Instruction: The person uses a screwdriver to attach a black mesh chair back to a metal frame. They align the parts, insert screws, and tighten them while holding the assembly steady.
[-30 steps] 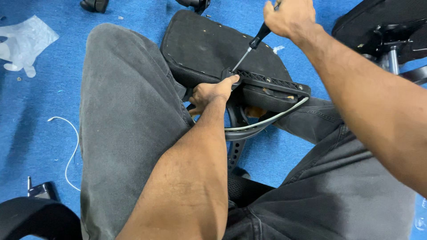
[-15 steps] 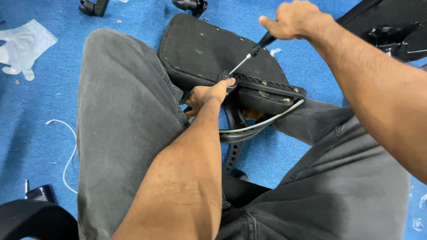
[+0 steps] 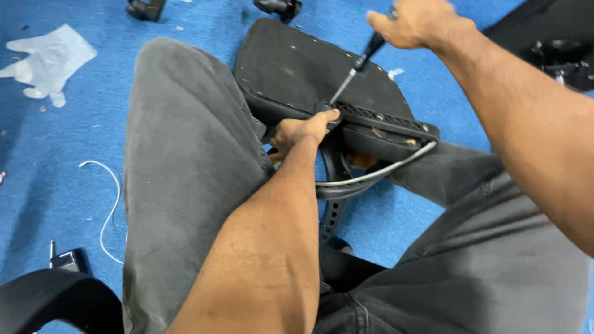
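My right hand (image 3: pixel 421 23) is closed in a fist round the black handle of a screwdriver (image 3: pixel 357 68), whose thin shaft slants down and left to its tip at the near edge of a black chair seat pad (image 3: pixel 297 74). My left hand (image 3: pixel 301 131) sits right at that tip, fingers curled over the seat's near edge and the thumb pressed beside the blade; it grips the seat edge rather than any tool. The seat lies tilted between my knees on the blue carpet (image 3: pixel 49 161), underside towards me, with a ribbed black plastic bracket (image 3: pixel 383 120) along its near edge and a pale curved cable (image 3: pixel 377 173) just below. A crumpled clear glove (image 3: pixel 46 62) lies far left, a thin white wire (image 3: pixel 111 204) near left.
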